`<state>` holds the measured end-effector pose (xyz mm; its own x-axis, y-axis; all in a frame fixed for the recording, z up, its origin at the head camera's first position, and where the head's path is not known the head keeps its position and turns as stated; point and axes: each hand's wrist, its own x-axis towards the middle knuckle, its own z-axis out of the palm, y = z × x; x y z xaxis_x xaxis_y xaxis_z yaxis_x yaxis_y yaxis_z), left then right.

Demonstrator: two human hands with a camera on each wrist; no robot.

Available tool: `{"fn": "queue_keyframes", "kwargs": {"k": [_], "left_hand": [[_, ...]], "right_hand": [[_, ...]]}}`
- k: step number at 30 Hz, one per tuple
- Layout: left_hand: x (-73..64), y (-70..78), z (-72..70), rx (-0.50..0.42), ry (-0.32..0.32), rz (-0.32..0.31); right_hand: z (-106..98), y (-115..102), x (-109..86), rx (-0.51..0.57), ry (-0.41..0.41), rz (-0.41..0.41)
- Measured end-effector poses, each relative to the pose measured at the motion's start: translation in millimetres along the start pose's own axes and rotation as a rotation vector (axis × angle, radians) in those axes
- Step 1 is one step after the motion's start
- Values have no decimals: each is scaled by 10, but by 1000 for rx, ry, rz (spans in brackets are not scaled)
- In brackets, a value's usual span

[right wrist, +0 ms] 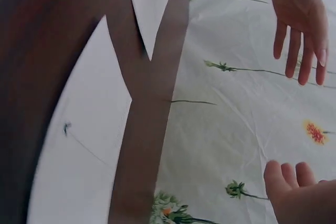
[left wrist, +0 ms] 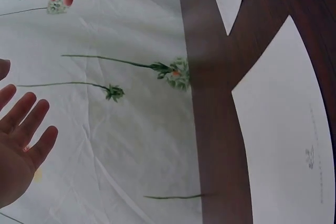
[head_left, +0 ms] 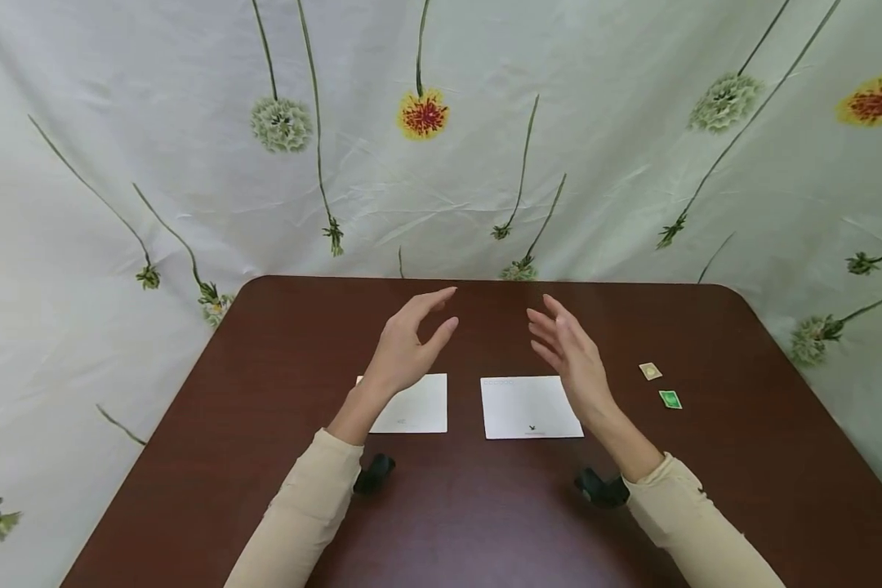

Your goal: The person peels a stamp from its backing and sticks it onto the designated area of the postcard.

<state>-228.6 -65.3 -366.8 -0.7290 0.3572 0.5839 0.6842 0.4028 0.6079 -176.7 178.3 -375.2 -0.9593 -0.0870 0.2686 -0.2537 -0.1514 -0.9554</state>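
Observation:
Both hands hover over the table with nothing in them, palms turned towards each other. My left hand [head_left: 406,347] is over the left white envelope [head_left: 419,406] and hides part of it; its thumb stands apart from loosely bent fingers. My right hand [head_left: 579,367] overlaps the upper right corner of the other white envelope [head_left: 529,408], its fingers spread and slightly bent. That right envelope carries a faint row of boxes and a small dark print. In the left wrist view, the left hand [left wrist: 21,145] has its fingers apart. The right hand [right wrist: 296,198] shows low in the right wrist view.
Two small stamps, one beige [head_left: 650,371] and one green [head_left: 670,399], lie on the dark brown table [head_left: 441,523] to the right. Behind its far edge hangs a white flowered cloth [head_left: 603,163]. Black devices [head_left: 375,474] sit at both wrists.

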Motion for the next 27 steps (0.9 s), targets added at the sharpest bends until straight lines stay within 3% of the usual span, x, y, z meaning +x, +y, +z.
{"fn": "queue_keyframes", "kwargs": {"k": [5,13,20,27], "left_hand": [[-9,89,57,-60,11,51],[-20,221,143,-142,-14,122],[-13,282,214,-252,19,164],[-5,316,255,-275,27,172]], "right_hand": [[-122,28,-143,283,-65,106],[-369,64,-332,590,-91,184],[-743,173,-518,730,-56,234],[-1181,218,-742,764,16,262]]}}
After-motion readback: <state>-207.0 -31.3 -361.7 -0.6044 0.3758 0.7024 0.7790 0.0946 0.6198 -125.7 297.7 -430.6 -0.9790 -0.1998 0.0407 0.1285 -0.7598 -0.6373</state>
